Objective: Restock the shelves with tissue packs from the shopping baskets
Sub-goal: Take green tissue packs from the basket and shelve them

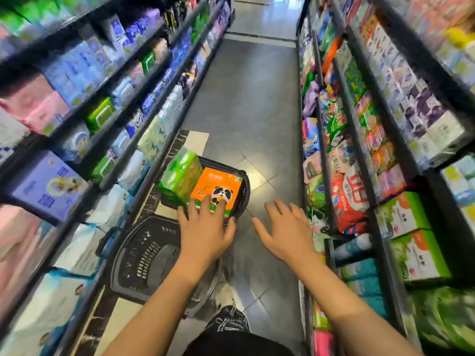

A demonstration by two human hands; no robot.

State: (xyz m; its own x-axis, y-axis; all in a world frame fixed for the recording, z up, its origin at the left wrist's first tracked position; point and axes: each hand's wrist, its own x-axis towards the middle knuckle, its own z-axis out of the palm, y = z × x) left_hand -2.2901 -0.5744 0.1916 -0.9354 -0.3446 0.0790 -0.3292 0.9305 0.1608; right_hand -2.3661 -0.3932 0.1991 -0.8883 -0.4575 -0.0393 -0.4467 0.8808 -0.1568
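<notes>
Both hands reach low centre of frame: left hand (205, 228) fingers spread, tips over the orange panda tissue pack (217, 187) lying in the far basket (244, 191) beside a green pack (180, 176); right hand (285, 232) splayed, holding nothing. Pack likely light, soft, film slippery; grab both short ends.

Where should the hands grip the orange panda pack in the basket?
Probably by its two short sides, coming from above. The orange panda pack lies flat, face up in the far basket, with the green pack crowding its left edge; the right edge looks freer.
</notes>
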